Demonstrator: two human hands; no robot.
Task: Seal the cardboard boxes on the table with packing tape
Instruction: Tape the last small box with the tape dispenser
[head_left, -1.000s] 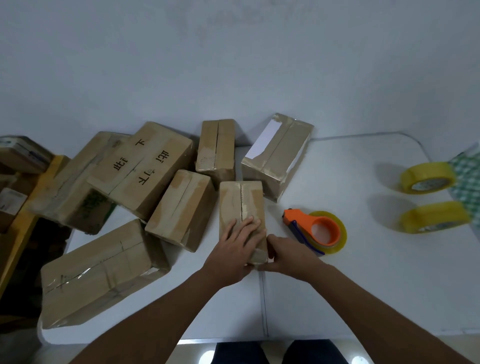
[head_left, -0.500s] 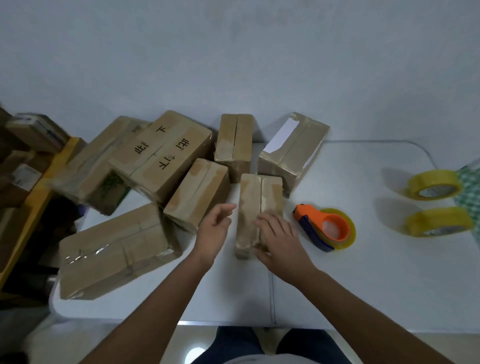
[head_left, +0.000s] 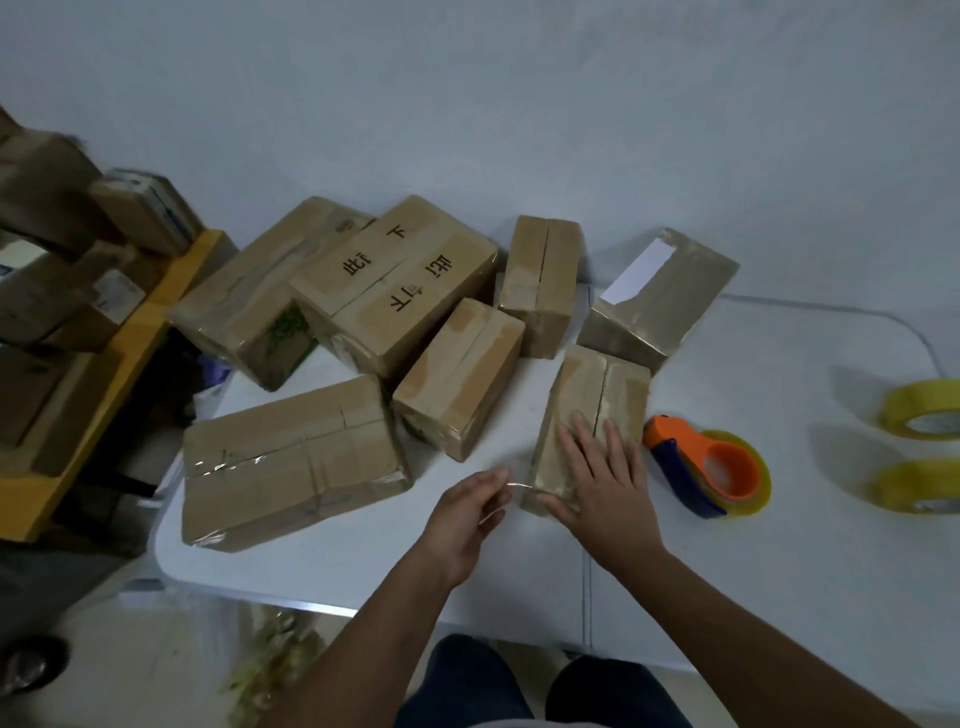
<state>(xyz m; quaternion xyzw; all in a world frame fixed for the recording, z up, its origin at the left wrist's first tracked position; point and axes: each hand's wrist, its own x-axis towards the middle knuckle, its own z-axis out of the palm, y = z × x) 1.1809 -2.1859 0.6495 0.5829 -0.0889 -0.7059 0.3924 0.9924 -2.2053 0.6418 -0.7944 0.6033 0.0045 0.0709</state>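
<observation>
A small cardboard box (head_left: 597, 389) lies lengthwise on the white table (head_left: 363, 561), with a slit along its top seam. My right hand (head_left: 608, 483) rests flat on its near end, fingers spread, thumb against the near face. My left hand (head_left: 467, 512) hovers just left of that end, fingers curled around a thin, shiny strip of clear tape (head_left: 514, 484) that reaches the box's near corner. Right of the box lies an orange and blue tape dispenser (head_left: 706, 467) loaded with a yellowish roll.
Several more cardboard boxes crowd the table's left and back, the nearest (head_left: 457, 379) just left of the small box and a big one (head_left: 285, 457) at the front left. Two yellow tape rolls (head_left: 922, 410) (head_left: 917, 486) lie at far right. A yellow shelf (head_left: 104, 374) with parcels stands left.
My right hand slid from the box's near end onto its top. My left hand came off the top, moved to the left side, and now pinches a clear strip. The view shifted left.
</observation>
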